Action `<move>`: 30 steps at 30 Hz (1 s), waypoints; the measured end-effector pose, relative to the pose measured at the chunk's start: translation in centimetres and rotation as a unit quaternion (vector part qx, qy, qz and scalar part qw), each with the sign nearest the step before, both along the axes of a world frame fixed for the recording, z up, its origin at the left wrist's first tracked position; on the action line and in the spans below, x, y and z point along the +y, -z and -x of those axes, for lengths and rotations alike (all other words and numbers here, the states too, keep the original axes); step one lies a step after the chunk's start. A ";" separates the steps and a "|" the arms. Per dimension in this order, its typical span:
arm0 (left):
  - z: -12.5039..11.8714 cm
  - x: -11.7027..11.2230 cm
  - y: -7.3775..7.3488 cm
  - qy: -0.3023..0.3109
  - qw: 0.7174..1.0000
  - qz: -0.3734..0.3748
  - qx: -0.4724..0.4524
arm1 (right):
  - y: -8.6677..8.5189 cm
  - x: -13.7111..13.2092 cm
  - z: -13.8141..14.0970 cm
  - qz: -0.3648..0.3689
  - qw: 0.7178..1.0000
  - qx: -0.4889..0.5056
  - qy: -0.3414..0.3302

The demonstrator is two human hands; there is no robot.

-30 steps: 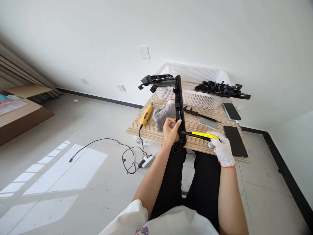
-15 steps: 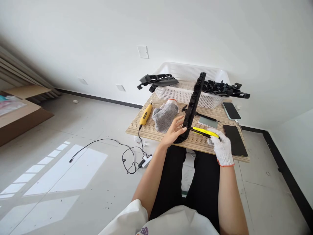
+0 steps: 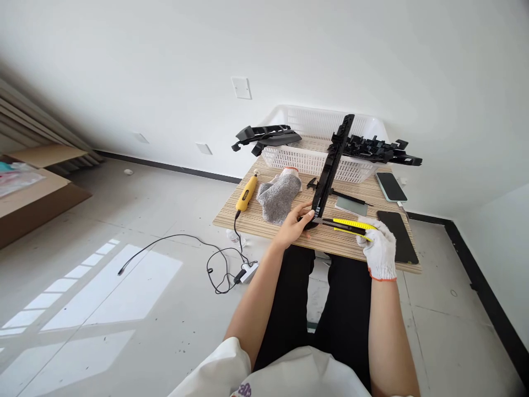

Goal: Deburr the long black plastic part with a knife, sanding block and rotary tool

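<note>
My bare left hand (image 3: 298, 223) grips the near end of a long black plastic part (image 3: 330, 168), which stands tilted up and away to the right over the small wooden table (image 3: 264, 223). My right hand (image 3: 378, 248), in a white glove, is closed on a yellow utility knife (image 3: 351, 225). The knife's tip points left and meets the black part's lower end, right beside my left fingers.
A white basket (image 3: 318, 160) at the table's far edge has black plastic parts (image 3: 376, 150) lying across both ends. A yellow rotary tool (image 3: 247, 194) with its cable, a grey glove (image 3: 279, 196), two phones (image 3: 395, 242) and a grey block (image 3: 351, 206) lie on the table. A cardboard box (image 3: 33, 187) stands on the floor at left.
My left hand has swung the black part's top from the left over to the right and turned it onto its edge. The knife tip has closed in on the part's lower end.
</note>
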State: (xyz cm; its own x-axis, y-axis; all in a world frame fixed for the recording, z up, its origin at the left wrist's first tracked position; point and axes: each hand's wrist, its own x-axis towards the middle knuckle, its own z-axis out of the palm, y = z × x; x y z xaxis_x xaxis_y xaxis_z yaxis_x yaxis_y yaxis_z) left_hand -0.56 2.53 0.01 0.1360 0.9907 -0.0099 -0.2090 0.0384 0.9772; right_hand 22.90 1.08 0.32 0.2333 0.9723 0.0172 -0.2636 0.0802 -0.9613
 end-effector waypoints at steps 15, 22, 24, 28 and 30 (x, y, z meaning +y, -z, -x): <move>0.6 0.3 0.1 0.004 0.983 0.078 -0.168 | -0.3 -0.3 -0.4 0.046 0.995 -0.035 -0.078; 0.5 0.3 -0.1 0.003 0.977 0.097 -0.189 | -0.3 -0.3 -0.5 0.076 0.991 -0.058 -0.090; 0.5 0.2 -0.2 0.006 0.979 0.095 -0.180 | -0.2 -0.2 -0.5 0.084 0.990 -0.058 -0.101; 0.5 0.2 0.0 0.007 0.984 0.075 -0.162 | -0.4 -0.2 -0.2 0.073 0.992 -0.041 -0.091; 0.5 0.2 0.1 0.015 0.985 0.074 -0.155 | -0.5 -0.1 0.0 0.072 0.992 -0.043 -0.094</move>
State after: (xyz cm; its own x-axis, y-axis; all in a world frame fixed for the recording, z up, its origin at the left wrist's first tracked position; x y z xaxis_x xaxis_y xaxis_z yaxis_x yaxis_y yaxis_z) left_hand -1.06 2.77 -0.07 0.1848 0.9769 -0.1071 -0.4921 0.1863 0.8504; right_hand 22.92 0.93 0.85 0.0514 0.9923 -0.1130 -0.1778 -0.1023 -0.9787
